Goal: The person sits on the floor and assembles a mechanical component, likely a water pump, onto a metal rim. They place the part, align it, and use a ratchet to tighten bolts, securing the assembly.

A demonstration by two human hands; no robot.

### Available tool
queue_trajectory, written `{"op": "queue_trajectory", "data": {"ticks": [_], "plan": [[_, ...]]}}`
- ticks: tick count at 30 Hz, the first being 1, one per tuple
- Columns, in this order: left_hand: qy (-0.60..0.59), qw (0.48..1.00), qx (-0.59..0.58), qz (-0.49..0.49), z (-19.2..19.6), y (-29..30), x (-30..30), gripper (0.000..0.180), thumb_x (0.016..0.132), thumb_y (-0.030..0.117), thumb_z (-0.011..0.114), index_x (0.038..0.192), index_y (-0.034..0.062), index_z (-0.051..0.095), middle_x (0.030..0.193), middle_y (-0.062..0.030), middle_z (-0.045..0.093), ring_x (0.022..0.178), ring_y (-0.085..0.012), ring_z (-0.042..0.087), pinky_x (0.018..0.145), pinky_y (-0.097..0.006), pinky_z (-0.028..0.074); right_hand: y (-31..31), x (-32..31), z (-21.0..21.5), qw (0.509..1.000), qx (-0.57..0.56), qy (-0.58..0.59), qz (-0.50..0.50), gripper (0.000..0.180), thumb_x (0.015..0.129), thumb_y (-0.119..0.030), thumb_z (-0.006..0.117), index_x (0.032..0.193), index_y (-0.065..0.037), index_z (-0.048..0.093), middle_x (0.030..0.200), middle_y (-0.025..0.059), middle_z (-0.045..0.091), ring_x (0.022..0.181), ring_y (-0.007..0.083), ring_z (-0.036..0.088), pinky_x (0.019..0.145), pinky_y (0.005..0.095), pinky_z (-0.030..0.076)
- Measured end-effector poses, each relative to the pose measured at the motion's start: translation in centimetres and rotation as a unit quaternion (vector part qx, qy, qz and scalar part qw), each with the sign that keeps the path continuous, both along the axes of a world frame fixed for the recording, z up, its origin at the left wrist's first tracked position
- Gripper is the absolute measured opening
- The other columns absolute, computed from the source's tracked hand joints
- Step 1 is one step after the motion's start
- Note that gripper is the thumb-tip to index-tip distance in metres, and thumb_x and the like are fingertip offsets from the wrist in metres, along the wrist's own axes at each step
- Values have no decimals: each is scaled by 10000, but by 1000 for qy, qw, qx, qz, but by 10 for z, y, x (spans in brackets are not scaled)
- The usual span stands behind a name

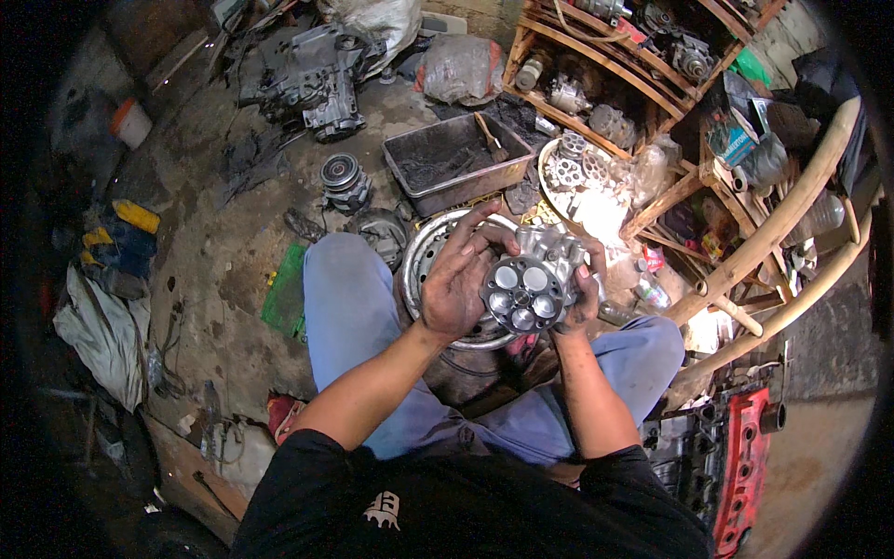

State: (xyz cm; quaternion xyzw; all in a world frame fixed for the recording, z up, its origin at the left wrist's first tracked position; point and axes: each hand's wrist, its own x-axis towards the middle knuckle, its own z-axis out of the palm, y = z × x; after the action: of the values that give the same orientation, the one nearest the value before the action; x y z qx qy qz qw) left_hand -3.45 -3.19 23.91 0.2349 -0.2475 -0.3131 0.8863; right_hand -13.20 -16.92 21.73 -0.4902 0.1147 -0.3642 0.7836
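Observation:
In front of my chest, between my knees, is a round metal compressor cylinder block. Several shiny piston faces show in a ring on its near face, and its paler metal body reaches away behind. My right hand grips it from the right, thumb along its side. Beside its left edge my left hand is raised, palm turned to the block and fingers apart; whether the fingertips touch it I cannot tell. Both hands are dark with grease. Below them stands a steel wheel rim, partly hidden by my left hand.
Beyond the rim sits a grey tub with a brush in it. A basin of metal parts is to its right. Left stand a pulley unit and a gearbox. Wooden shelves and curved poles border the right.

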Motion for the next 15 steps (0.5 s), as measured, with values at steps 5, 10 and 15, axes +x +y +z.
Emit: {"op": "queue_trajectory", "data": {"ticks": [5, 10, 15], "plan": [[73, 997, -5, -12, 6, 4, -5, 638, 939, 387, 473, 1464, 49, 341, 1123, -124, 541, 1036, -205, 518, 942, -319, 413, 3, -5, 2, 1000, 8, -15, 13, 480, 810, -339, 620, 1129, 3, 514, 1086, 142, 585, 1023, 233, 584, 953, 380, 464], [78, 997, -8, -20, 10, 4, -7, 644, 949, 431, 459, 1457, 53, 342, 1113, -104, 540, 1003, -184, 529, 884, -289, 421, 1, -6, 17, 997, -68, -14, 38, 568, 755, -368, 696, 1129, 21, 517, 1131, 179, 571, 1092, 289, 570, 1010, 413, 431], [66, 997, 0, -31, 11, 10, -6, 637, 966, 466, 407, 1448, 55, 350, 1099, -98, 549, 984, -169, 536, 846, -269, 427, -2, -14, 8, 996, -69, 25, 51, 850, 729, -491, 767, 1354, -13, 447, 1304, 156, 523, 1227, 300, 535, 1064, 438, 433]]}}
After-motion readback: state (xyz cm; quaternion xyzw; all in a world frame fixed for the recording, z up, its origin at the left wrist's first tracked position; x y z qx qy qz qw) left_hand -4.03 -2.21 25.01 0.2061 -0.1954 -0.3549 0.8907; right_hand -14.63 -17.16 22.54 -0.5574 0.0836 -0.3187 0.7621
